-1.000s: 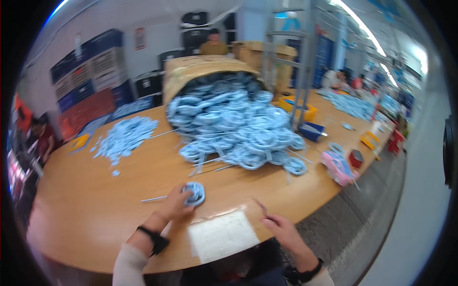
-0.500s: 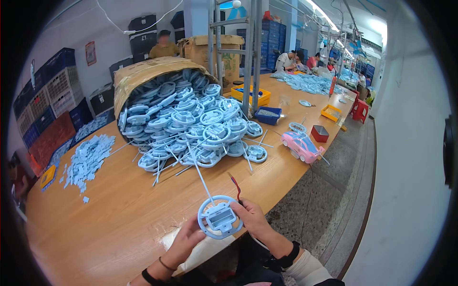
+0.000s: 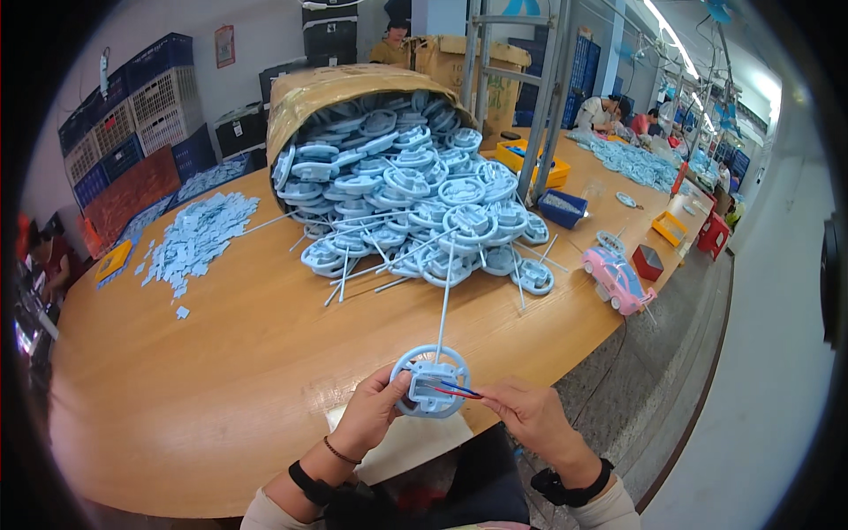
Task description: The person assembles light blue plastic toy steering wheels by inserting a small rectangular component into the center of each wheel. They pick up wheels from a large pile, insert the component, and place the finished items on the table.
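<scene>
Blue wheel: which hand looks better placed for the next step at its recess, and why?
Likely the right hand: it pinches a slim red-and-blue item reaching over the recess. The left hand is busy gripping the wheel at its side.

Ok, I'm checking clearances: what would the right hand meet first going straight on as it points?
Probably the light-blue wheel-shaped part held by the left hand, though depth is unclear.
</scene>
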`<state>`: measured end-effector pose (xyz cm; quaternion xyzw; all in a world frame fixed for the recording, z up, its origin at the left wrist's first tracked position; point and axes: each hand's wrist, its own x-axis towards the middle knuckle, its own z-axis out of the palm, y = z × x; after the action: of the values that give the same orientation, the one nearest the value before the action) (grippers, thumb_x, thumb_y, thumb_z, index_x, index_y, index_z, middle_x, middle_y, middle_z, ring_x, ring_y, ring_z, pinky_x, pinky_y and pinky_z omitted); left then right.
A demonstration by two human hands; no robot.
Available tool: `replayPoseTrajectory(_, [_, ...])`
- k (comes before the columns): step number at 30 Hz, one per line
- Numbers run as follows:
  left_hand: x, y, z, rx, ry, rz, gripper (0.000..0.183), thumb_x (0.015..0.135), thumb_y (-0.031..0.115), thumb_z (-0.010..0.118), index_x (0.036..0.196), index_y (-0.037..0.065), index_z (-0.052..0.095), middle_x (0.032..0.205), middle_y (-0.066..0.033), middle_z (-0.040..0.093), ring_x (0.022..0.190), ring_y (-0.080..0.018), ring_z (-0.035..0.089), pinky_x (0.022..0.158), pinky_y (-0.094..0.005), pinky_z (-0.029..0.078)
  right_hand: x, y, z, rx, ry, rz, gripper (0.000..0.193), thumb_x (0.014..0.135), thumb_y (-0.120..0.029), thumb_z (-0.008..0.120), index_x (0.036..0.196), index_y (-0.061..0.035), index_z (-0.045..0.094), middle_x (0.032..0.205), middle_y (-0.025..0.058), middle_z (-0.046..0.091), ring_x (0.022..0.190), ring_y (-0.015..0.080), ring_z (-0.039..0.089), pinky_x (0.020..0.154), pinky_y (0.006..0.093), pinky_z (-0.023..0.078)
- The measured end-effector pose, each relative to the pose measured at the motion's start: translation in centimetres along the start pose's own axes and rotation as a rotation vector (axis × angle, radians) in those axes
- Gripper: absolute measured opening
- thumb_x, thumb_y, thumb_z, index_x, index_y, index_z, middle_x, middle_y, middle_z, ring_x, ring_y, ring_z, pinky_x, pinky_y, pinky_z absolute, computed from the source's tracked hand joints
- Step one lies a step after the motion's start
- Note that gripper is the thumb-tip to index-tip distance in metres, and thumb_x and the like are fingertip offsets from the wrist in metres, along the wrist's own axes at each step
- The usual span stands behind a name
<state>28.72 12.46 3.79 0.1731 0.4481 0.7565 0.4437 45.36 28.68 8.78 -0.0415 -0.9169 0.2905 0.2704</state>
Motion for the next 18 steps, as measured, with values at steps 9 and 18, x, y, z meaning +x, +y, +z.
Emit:
replayPoseTrajectory(9, [0.4, -0.6, -0.7, -0.102, 0.017, -0.048, 0.029, 0.092, 0.021, 0.051, 0.112, 0.001, 0.053, 0.099, -0.0045, 0.061, 0.088, -0.0126, 0.059, 0.079, -0.0313, 0.051, 0.3, 0.7, 1.9, -0.109, 0.05, -0.088, 0.015, 0.077, -0.012, 0.065, 0.091, -0.0081, 0.066, 0.078, 0.0064, 0.062, 0.068, 0.0242, 0.06, 0.056, 0.0321, 0.047])
replayPoseTrajectory(18, [0.2, -0.5, -1.0, -0.158, -0.058, -0.215, 0.03, 0.09, 0.025, 0.055, 0.113, 0.005, 0.052, 0.108, -0.0061, 0.059, 0.098, -0.018, 0.059, 0.088, -0.036, 0.049, -0.1, 1.8, 2.6, 0.053, 0.041, 0.014, 0.013, 0.077, -0.012, 0.064, 0.089, -0.007, 0.067, 0.077, 0.0068, 0.06, 0.067, 0.0244, 0.059, 0.056, 0.0322, 0.046])
